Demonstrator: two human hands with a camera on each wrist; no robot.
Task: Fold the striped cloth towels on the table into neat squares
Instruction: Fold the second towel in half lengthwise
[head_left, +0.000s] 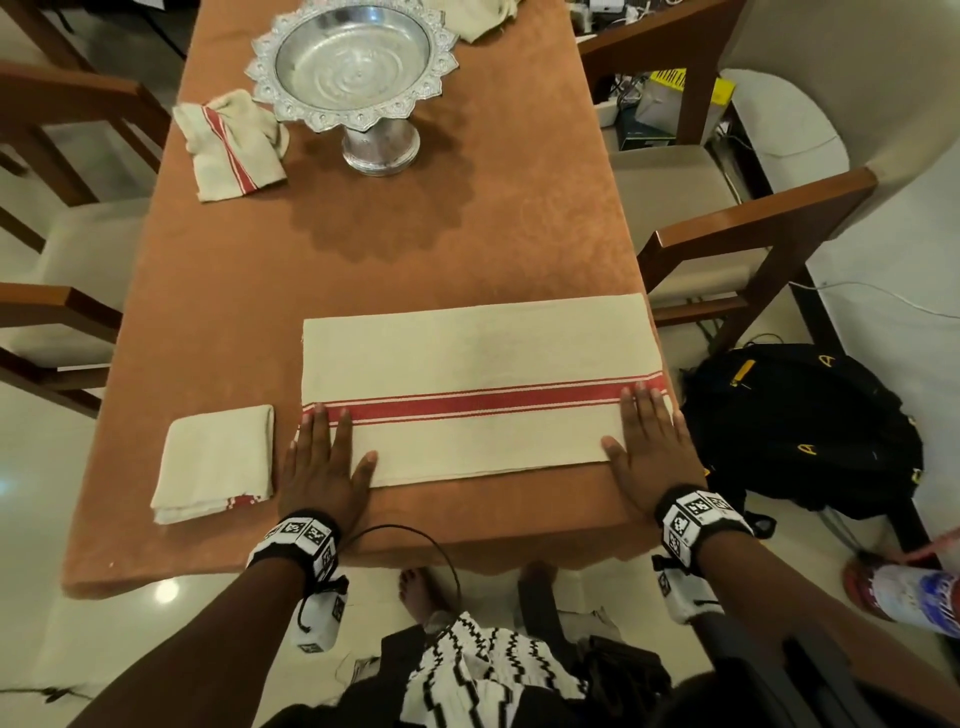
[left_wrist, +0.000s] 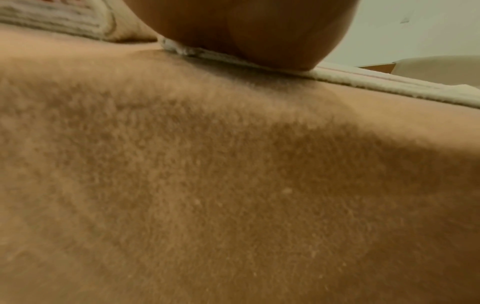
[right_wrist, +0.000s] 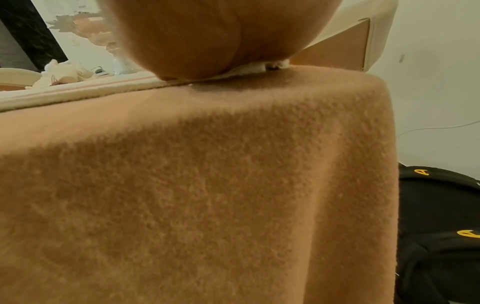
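While flat left hand (head_left: 327, 467) and right hand (head_left: 649, 441) press, towel (head_left: 478, 374) lies crosswise.

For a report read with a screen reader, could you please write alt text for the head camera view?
Both hands, left hand and right hand, press flat on the ends of a cream towel with a red stripe, spread on an orange-covered table. A folded towel lies left of it; a crumpled towel and silver pedestal bowl sit farther back.

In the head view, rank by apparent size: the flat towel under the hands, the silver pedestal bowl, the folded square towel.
1. Flat cream towel with red stripe
2. Silver pedestal bowl, though farther away
3. Folded cream square towel
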